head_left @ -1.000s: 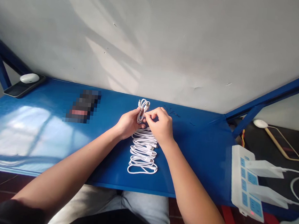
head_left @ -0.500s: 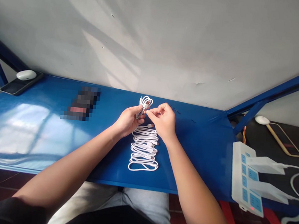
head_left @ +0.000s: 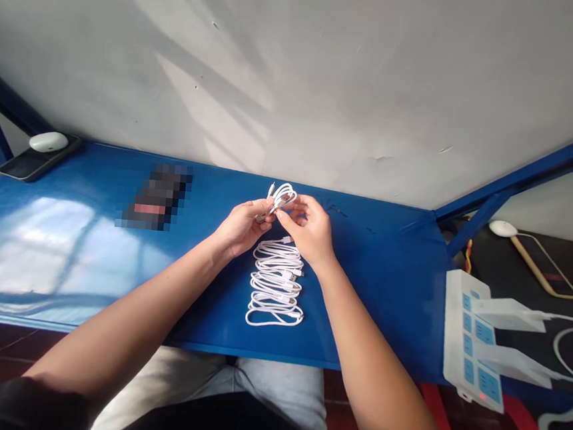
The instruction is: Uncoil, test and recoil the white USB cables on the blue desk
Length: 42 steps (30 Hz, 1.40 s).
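A coiled white charging cable (head_left: 284, 193) is held above the blue table (head_left: 381, 283), with one plug sticking up from the coil. My left hand (head_left: 245, 225) is closed on the coil's lower left part, thumb on top. From the right, my right hand (head_left: 310, 229) pinches the same coil near its middle; its fingertips are partly hidden behind the cable. Just below both hands, several more coiled white cables (head_left: 276, 284) lie in an overlapping column running toward the table's front edge.
A blurred-out dark object (head_left: 155, 197) lies left of the hands. At far left, a white mouse-like object (head_left: 49, 142) rests on a black phone-like slab (head_left: 35, 161). On the right stands a white power strip (head_left: 452, 323) with plugged-in chargers; a phone (head_left: 545, 264) lies beyond it.
My right hand's fingers have moved left onto the coil, and the coil has tilted to the right. The cables on the table have stayed put.
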Motion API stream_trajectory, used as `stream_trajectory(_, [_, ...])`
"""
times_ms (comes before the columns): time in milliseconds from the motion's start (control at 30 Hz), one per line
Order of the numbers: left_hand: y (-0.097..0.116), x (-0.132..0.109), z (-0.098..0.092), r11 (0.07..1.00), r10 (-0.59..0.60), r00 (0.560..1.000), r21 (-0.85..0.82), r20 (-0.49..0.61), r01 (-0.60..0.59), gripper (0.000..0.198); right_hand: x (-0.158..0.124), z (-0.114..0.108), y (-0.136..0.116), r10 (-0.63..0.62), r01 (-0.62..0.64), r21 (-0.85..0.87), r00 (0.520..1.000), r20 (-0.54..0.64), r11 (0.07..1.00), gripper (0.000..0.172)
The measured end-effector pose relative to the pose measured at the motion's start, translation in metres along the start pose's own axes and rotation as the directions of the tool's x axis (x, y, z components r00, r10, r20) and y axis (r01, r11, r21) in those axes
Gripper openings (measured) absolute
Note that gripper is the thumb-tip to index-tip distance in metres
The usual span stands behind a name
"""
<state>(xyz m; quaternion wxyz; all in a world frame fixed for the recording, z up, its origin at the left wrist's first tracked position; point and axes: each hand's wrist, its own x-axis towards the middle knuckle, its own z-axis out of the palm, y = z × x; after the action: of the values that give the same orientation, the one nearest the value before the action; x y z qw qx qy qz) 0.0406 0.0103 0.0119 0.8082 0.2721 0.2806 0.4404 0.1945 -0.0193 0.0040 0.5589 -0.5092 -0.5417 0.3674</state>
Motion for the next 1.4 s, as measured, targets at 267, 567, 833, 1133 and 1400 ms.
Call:
stream_trajectory(267, [0.001, -0.006, 0.004, 0.996, -0.034, 0.999, 0.086, 0.034, 0.031, 0.01, -0.003, -0.002, 0.002, -0.052, 0.055, -0.008, 0.977, 0.206, 0.998, 0.05])
stream_trajectory(567, [-0.001, -0.009, 0.007, 0.992, 0.004, 1.0, 0.13, 0.014, -0.005, 0.011, -0.005, -0.002, -0.003, -0.05, 0.024, 0.116, 0.973, 0.225, 0.993, 0.073])
stream_trajectory(833, [-0.008, -0.01, 0.011, 0.946, 0.132, 0.99, 0.303, -0.042, -0.113, 0.023, -0.006, 0.002, 0.003, -0.017, -0.003, 0.098, 0.979, 0.203, 0.995, 0.065])
stream_trajectory(1133, [-0.007, -0.014, 0.012, 0.956, 0.111, 0.993, 0.27, 0.03, -0.115, 0.045, -0.01, 0.004, -0.009, -0.149, 0.148, 0.026, 0.951, 0.271, 0.989, 0.061])
stream_trajectory(1400, [-0.011, -0.011, 0.008, 0.956, 0.088, 0.996, 0.28, 0.026, -0.092, 0.038, -0.011, -0.005, -0.017, -0.203, 0.258, -0.237, 0.951, 0.235, 0.937, 0.063])
